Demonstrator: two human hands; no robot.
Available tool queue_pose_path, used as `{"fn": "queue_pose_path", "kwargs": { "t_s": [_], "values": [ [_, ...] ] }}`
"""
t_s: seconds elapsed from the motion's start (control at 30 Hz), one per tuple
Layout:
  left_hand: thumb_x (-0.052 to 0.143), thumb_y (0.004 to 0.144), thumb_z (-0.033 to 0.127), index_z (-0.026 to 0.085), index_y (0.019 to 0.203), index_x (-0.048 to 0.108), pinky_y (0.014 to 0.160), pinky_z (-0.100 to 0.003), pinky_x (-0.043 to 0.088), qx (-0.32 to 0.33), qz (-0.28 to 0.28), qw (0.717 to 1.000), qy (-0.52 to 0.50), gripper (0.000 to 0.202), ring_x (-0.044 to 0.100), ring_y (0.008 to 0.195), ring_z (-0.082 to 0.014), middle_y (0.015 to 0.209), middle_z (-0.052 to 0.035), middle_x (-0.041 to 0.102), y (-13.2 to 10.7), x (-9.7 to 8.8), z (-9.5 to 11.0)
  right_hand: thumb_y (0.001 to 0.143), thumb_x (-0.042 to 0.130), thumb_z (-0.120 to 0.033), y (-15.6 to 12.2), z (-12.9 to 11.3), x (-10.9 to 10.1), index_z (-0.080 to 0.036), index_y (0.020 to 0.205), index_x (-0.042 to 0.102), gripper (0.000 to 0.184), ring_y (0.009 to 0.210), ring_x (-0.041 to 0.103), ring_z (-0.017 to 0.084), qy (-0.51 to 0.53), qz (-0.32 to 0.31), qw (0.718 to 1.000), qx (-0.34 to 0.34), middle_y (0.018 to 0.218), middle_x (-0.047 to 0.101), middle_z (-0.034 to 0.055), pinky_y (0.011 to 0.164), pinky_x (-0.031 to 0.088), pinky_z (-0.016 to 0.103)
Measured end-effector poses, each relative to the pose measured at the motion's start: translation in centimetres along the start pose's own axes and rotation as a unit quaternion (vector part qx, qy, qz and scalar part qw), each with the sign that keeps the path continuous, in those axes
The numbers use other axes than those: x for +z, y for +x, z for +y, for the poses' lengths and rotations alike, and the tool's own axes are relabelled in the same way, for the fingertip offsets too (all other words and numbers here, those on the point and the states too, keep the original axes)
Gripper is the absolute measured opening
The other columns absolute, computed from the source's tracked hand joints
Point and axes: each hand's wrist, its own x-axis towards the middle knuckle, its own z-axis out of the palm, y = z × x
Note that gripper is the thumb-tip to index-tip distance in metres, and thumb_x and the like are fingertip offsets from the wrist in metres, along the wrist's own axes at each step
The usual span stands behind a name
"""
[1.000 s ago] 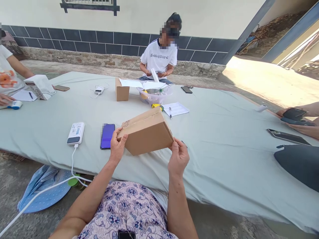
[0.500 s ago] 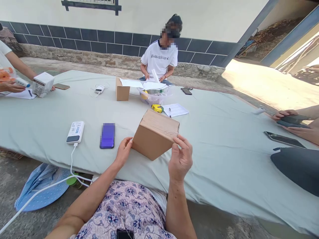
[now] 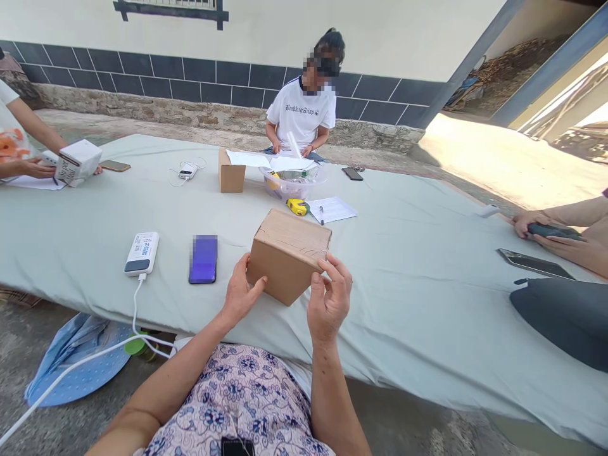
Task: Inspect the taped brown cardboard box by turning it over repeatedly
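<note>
A brown cardboard box (image 3: 285, 259) is between my two hands near the front edge of the table, tilted with a corner pointing down toward me. My left hand (image 3: 242, 294) grips its left side, thumb on the front face and fingers partly hidden behind. At the right corner, my right hand (image 3: 330, 297) pinches the edge between thumb and fingers. Left of my left hand lies a phone (image 3: 203, 259) with a blue screen. Beyond the box are a yellow tape measure (image 3: 297, 207) and a printed sheet (image 3: 335, 209) with a pen on it.
A white power bank (image 3: 141, 253) with a cable lies at left. A clear plastic tub (image 3: 294, 187) and another cardboard box (image 3: 231, 174) stand farther back. One person sits opposite; others' hands hold a white box (image 3: 78, 163) at left and a dark object (image 3: 555, 232) at right.
My left hand has shifted its grip, its thumb now spread over the box's front face. The box has turned slightly and my right hand has moved a little left with it.
</note>
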Motion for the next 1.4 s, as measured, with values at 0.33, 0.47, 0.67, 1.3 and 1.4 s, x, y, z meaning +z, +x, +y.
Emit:
{"fn": "queue_pose_path", "kwargs": {
  "t_s": [0.33, 0.47, 0.67, 1.3, 1.4],
  "values": [
    [0.044, 0.094, 0.062, 0.017, 0.119, 0.062, 0.079, -0.034, 0.047, 0.004, 0.007, 0.999, 0.054, 0.054, 0.060, 0.083, -0.0193, 0.092, -0.0069, 0.066, -0.1, -1.6, 1.2, 0.096, 0.058, -0.028, -0.4, -0.5, -0.3, -0.024, 0.125, 0.065, 0.030, 0.126, 0.063, 0.023, 0.044, 0.017, 0.999, 0.003, 0.134, 0.064, 0.0121, 0.079, 0.059, 0.030],
    [0.040, 0.094, 0.065, 0.020, 0.091, 0.061, 0.066, -0.029, 0.040, 0.034, 0.001, 0.996, 0.079, 0.050, 0.050, 0.067, -0.0153, 0.070, 0.0005, 0.054, -0.5, -1.5, 1.8, 0.097, 0.056, -0.025, -0.3, -1.0, -0.8, -0.027, 0.135, 0.060, 0.038, 0.130, 0.062, 0.023, 0.044, 0.006, 0.999, 0.000, 0.138, 0.064, 0.0105, 0.088, 0.060, 0.034],
    [0.034, 0.094, 0.070, 0.022, 0.078, 0.051, 0.052, -0.025, 0.045, -0.033, 0.036, 0.999, 0.019, 0.053, 0.050, 0.065, -0.0147, 0.070, 0.0003, 0.050, -0.1, -1.3, 1.4, 0.098, 0.054, -0.025, 0.1, -1.3, -0.8, -0.026, 0.136, 0.060, 0.039, 0.130, 0.062, 0.022, -0.045, -0.085, 0.994, -0.051, 0.138, 0.065, 0.0090, 0.108, 0.056, 0.044],
    [0.041, 0.090, 0.070, 0.019, 0.092, 0.062, 0.056, -0.028, 0.056, -0.168, -0.006, 0.978, -0.124, 0.055, 0.064, 0.066, -0.0156, 0.089, -0.0070, 0.070, 0.2, 0.0, -1.1, 0.101, 0.046, -0.036, 0.5, 1.4, -1.5, -0.026, 0.144, 0.054, 0.046, 0.137, 0.056, 0.022, -0.069, -0.157, 0.984, 0.044, 0.147, 0.058, 0.0078, 0.115, 0.051, 0.047],
    [0.037, 0.094, 0.068, 0.018, 0.112, 0.060, 0.069, -0.033, 0.059, -0.139, 0.046, 0.984, -0.101, 0.058, 0.070, 0.085, -0.0198, 0.108, -0.0126, 0.069, 0.6, -0.8, -0.6, 0.101, 0.045, -0.034, 0.4, 1.3, -1.4, -0.027, 0.145, 0.053, 0.045, 0.138, 0.056, 0.021, -0.066, -0.157, 0.985, 0.025, 0.147, 0.058, 0.0077, 0.115, 0.051, 0.046]
  ]
}}
